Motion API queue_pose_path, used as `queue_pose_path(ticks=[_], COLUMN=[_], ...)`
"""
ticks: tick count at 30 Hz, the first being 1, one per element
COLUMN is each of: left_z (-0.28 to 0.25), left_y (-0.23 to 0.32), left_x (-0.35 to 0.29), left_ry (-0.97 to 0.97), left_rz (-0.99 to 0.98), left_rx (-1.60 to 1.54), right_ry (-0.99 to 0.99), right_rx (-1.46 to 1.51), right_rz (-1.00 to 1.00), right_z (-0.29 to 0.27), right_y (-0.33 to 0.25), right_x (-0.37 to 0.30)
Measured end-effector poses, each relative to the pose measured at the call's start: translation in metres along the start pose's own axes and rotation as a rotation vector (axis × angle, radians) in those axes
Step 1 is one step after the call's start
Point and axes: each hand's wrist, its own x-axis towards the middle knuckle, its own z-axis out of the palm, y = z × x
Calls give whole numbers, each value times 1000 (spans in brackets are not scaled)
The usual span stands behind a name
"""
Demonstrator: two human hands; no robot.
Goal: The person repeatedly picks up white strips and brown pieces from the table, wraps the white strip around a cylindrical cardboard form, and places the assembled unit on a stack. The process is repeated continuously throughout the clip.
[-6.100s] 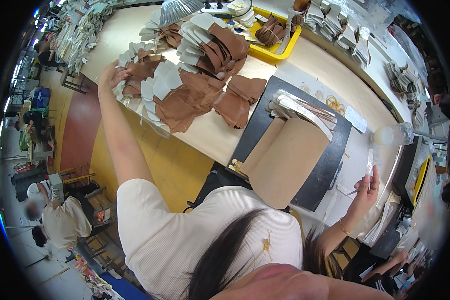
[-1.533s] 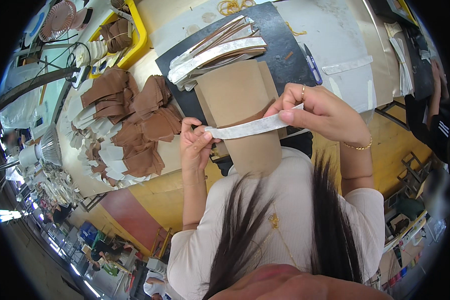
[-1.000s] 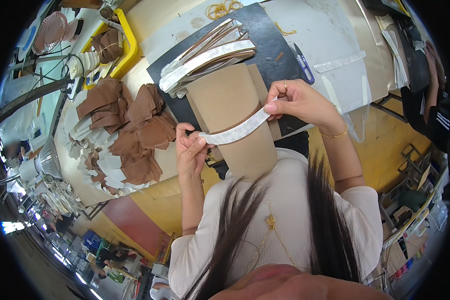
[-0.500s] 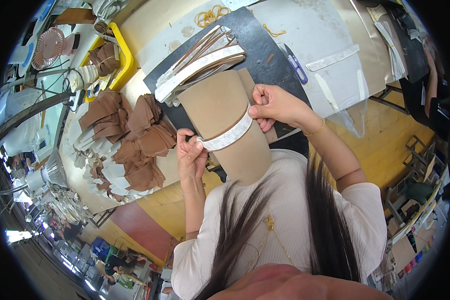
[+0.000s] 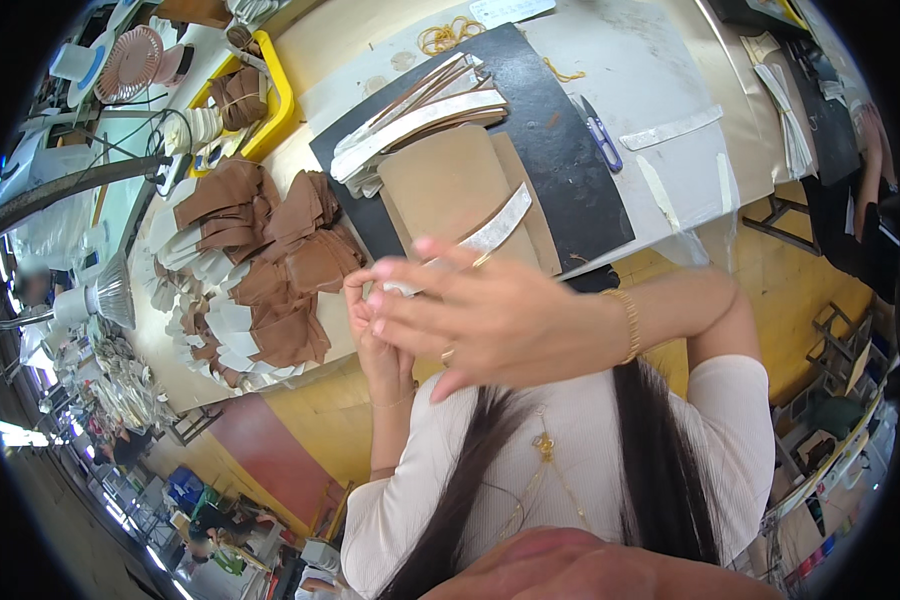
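A curved white strip with a brown edge (image 5: 503, 222) lies across a tan board (image 5: 445, 180). At its left end, my left hand (image 5: 382, 350) is closed, pinching the strip. My right hand (image 5: 520, 325) reaches across in front of it, fingers stretched out and slightly blurred. It holds nothing I can see and hides the strip's middle and the board's near part. Whether the right fingertips touch the strip or the left hand, I cannot make out. Beyond the board, a bundle of similar white and brown strips (image 5: 420, 120) rests on a black mat (image 5: 585, 205).
Stacked brown and white pieces (image 5: 270, 270) spread over the table's left side. Behind them stands a yellow tray (image 5: 282, 95) with brown bundles. Purple-handled thread snips (image 5: 602, 140) and a single pale strip (image 5: 672, 128) lie on the right. A lamp (image 5: 110, 292) is at far left.
My right hand has let go of the strip's right end and swung left, over to my left hand. My left hand keeps its pinch on the other end.
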Motion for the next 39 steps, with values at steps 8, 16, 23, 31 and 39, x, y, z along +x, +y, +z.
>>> queue_pose_path(ticks=[8, 16, 23, 31, 39], left_z=[-8, -12, -15, -17, -3], left_y=[-11, -18, -23, -15, 15], left_x=[23, 30, 30, 29, 46], left_ry=[-182, -238, -268, -251, -274], left_rz=[-35, -115, -87, -29, 110], left_rx=[-51, -25, -69, 15, 92], right_ry=[-170, 133, 384, 550, 530], right_rx=[63, 403, 537, 1160, 1057], right_rz=[61, 240, 615, 918, 841], right_z=[8, 29, 46, -4, -54], right_y=[25, 39, 31, 47, 45], right_x=[-23, -64, -76, -70, -37])
